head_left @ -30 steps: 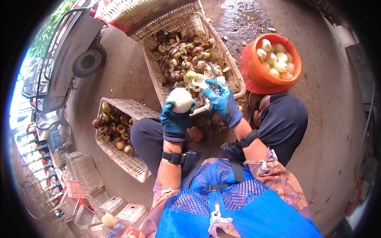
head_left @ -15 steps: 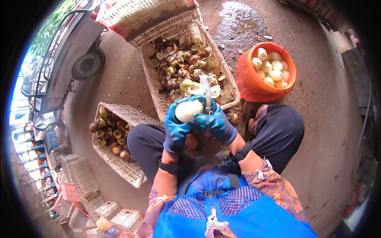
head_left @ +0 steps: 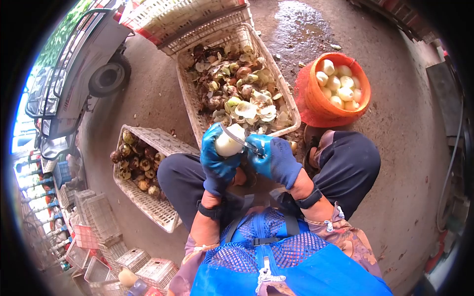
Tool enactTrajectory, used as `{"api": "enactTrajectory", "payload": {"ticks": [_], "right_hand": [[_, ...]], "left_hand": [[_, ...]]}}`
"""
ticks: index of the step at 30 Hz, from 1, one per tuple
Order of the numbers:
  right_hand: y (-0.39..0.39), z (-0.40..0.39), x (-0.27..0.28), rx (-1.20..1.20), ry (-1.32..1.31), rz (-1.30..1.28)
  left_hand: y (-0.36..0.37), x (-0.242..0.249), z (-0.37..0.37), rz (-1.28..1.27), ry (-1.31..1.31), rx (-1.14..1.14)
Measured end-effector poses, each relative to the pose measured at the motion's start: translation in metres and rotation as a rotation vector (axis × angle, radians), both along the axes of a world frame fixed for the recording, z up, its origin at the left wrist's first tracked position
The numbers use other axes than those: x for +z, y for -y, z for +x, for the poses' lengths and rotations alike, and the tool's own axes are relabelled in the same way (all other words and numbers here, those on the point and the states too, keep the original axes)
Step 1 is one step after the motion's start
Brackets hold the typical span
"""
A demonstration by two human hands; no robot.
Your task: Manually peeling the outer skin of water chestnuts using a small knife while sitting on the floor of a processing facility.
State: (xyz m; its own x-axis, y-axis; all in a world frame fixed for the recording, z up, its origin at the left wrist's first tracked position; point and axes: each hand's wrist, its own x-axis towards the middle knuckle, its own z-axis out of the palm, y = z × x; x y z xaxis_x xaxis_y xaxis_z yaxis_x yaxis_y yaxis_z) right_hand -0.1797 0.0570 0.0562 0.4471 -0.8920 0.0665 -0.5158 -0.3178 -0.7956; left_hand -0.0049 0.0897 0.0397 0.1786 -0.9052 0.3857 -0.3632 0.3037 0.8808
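My left hand [head_left: 216, 160], in a blue glove, is wrapped round a peeled white onion [head_left: 229, 142]. My right hand [head_left: 263, 155], gloved the same way, grips a knife [head_left: 231, 134] whose curved blade lies against the upper part of the onion. Both hands are above the near end of a white crate [head_left: 291, 129] that holds onion skins and scraps [head_left: 237, 89]. At the left, another crate [head_left: 170, 140] contains unpeeled onions [head_left: 143, 165]. To the right of the scraps stands an orange bucket [head_left: 316, 101] with peeled onions [head_left: 345, 93] in it.
Stacked crates [head_left: 182, 22] rise behind the scrap crate. A vehicle [head_left: 74, 84] is parked at the upper left. More crates [head_left: 101, 217] lie at the lower left. The floor has a wet patch [head_left: 301, 29] near the top. My knees flank the work.
The knife has swung from pointing upward beside the onion to lying across it. My right hand has turned and lowered slightly. The onion has shifted a little left and tilted.
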Motion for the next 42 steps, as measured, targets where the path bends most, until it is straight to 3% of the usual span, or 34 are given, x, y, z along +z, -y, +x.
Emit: {"api": "enactTrajectory", "payload": {"ticks": [11,17,20,21,24,25,28,29,31,34,39,42], "right_hand": [[0.007,-0.005,-0.003,-0.005,-0.026,0.09],[0.023,-0.005,-0.068,-0.124,-0.423,0.275],[0.016,-0.001,-0.046,-0.282,-0.034,0.171],[0.018,-0.001,-0.036,-0.284,0.016,0.337],[0.02,0.001,-0.049,-0.381,0.516,0.516],[0.019,0.001,-0.042,-0.391,0.762,0.752],[0.016,-0.007,-0.013,-0.323,0.798,0.907],[0.014,-0.003,-0.02,-0.316,0.846,0.787],[0.012,-0.006,-0.015,-0.263,0.887,0.781],[0.009,-0.008,-0.011,-0.213,0.903,0.766],[0.0,-0.006,-0.008,-0.176,0.961,0.801],[-0.002,-0.003,-0.007,-0.193,0.979,0.744]], "left_hand": [[-0.008,-0.006,-0.008,0.202,-0.252,-0.003],[-0.005,0.005,-0.006,0.24,-0.488,-0.098],[-0.003,0.022,-0.007,0.405,-0.946,-0.175],[-0.007,0.008,0.001,0.436,-0.897,-0.154],[-0.005,-0.009,0.018,0.494,-1.483,-0.378],[-0.004,-0.011,0.019,0.483,-1.597,-0.452],[-0.005,-0.006,0.014,0.483,-1.64,-0.481],[-0.005,-0.002,0.01,0.495,-1.422,-0.36],[-0.003,0.014,-0.002,0.498,-0.983,-0.129],[0.001,0.019,-0.009,0.398,-0.497,-0.102],[-0.002,0.008,-0.02,0.226,-0.031,0.009],[-0.003,-0.003,-0.018,0.055,0.231,-0.048]]}}
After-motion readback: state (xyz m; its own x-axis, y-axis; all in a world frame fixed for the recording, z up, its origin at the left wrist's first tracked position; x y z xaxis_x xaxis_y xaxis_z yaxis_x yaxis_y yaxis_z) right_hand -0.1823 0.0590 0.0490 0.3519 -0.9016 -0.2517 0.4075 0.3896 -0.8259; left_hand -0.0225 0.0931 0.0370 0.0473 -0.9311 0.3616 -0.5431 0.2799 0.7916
